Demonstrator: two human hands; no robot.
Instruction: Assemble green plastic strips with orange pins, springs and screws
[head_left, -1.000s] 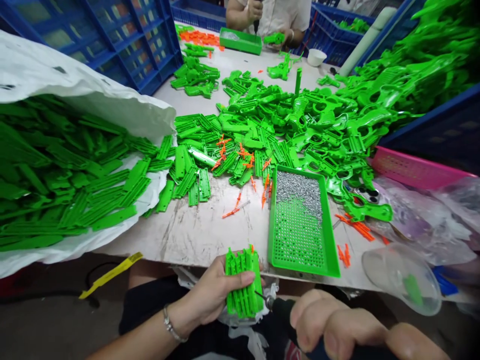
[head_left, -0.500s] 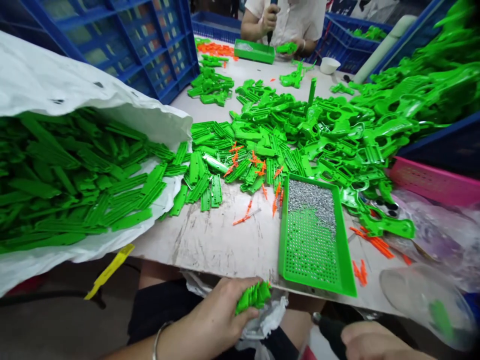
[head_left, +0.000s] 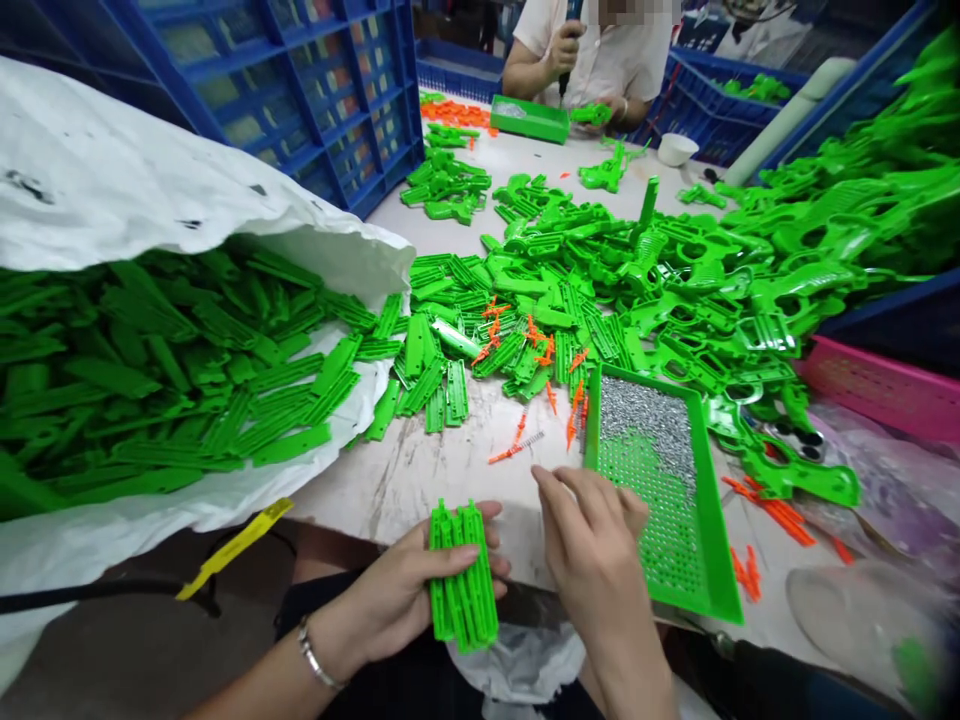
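My left hand [head_left: 390, 590] is closed around a bundle of several slim green plastic strips [head_left: 463, 580], with the thumb across their front. The strips stand side by side, their ends pointing up. Over the table's front edge, my right hand [head_left: 596, 550] is raised with its back towards me. Its fingers are loosely bent and apart, and nothing shows in them. Partly behind it lies a green perforated tray [head_left: 724, 540] holding small silvery screws [head_left: 651, 415]. Orange plastic pieces [head_left: 517, 440], one with a spring, lie beyond my hands.
A white sack [head_left: 225, 215] full of green strips lies open at left, beside a blue crate [head_left: 300, 90]. Green toy-gun halves [head_left: 697, 260] are heaped across the table. Opposite, a person [head_left: 592, 60] holds a screwdriver. A pink basket [head_left: 885, 390] stands at right.
My right hand has let go of the dark-handled tool and moved up and left beside the tray. My left hand has turned the green strips upright. The view has shifted slightly.
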